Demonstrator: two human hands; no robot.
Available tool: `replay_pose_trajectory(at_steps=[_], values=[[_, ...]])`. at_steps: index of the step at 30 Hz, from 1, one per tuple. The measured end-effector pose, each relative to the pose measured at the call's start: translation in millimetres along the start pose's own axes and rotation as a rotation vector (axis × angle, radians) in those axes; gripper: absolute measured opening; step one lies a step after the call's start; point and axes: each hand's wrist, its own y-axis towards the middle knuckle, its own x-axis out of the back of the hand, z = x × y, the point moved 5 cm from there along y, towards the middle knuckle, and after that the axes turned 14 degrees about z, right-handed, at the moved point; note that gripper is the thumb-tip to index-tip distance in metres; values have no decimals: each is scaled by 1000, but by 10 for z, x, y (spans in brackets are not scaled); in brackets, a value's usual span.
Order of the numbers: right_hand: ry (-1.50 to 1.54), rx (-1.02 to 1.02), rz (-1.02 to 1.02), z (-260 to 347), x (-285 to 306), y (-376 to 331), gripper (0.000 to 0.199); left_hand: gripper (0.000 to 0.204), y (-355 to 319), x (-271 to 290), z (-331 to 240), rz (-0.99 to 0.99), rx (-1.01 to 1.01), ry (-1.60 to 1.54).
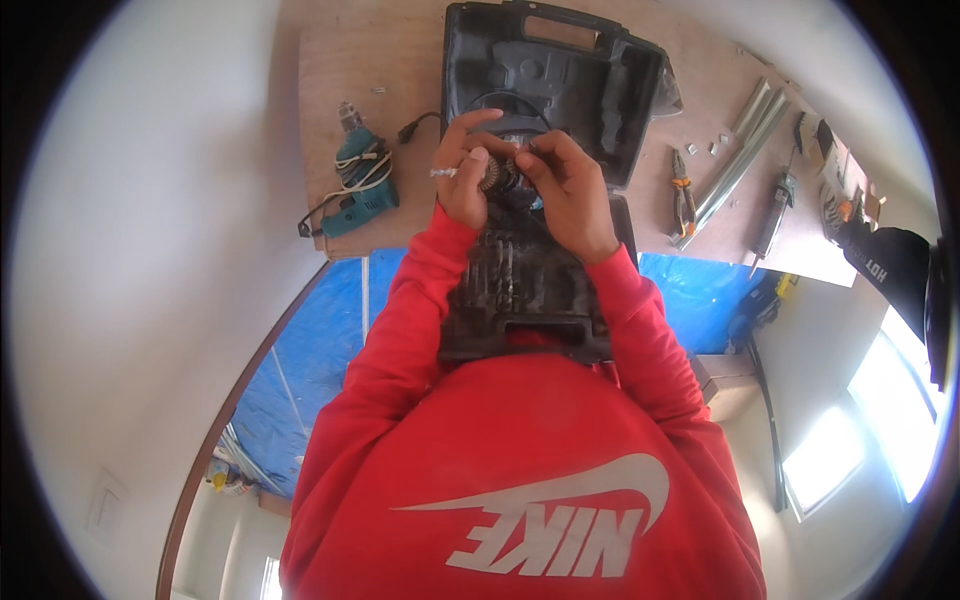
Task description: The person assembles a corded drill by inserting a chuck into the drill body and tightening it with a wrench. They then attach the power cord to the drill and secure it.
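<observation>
An open black tool case lies in front of me, with its lid (490, 75) on the far side and several drill bits (503, 265) in the near half. Over its middle, my left hand (463, 178) curls round a dark tool (510, 180) with a ribbed round collar, one finger raised. The thumb and fingers of my right hand (575, 190) are pinched together at the same tool's front end. Any small piece between them is too small to make out. Much of the tool is hidden by my hands. A black cord (510, 96) loops behind them.
A teal power drill (365, 185) wrapped in white cord lies left on the wooden table (385, 55). To the right are orange-handled pliers (683, 195), long metal strips (730, 165), a caulking gun (774, 215) and a black cloth-like item (895, 265). Blue sheeting (690, 290) covers the floor.
</observation>
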Motion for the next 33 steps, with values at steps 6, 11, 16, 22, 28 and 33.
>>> replay_pose_trajectory(at_steps=[6,11,16,22,28,33], values=[[-65,48,-70,34,-91,0,14,67,46,43,199,-9,-49,-21],[56,-19,-67,-41,-50,55,14,87,56,-4,207,-18,-1,42],[-5,-54,-5,-56,114,136,14,100,126,-71,176,26,42,98],[246,-39,-105,-132,211,198,14,106,270,-147,267,26,-87,-73],[252,-34,-77,-162,194,228,14,106,259,-128,299,-26,-12,-158],[175,-32,-106,-163,227,309,14,82,296,-87,386,-139,75,-191]])
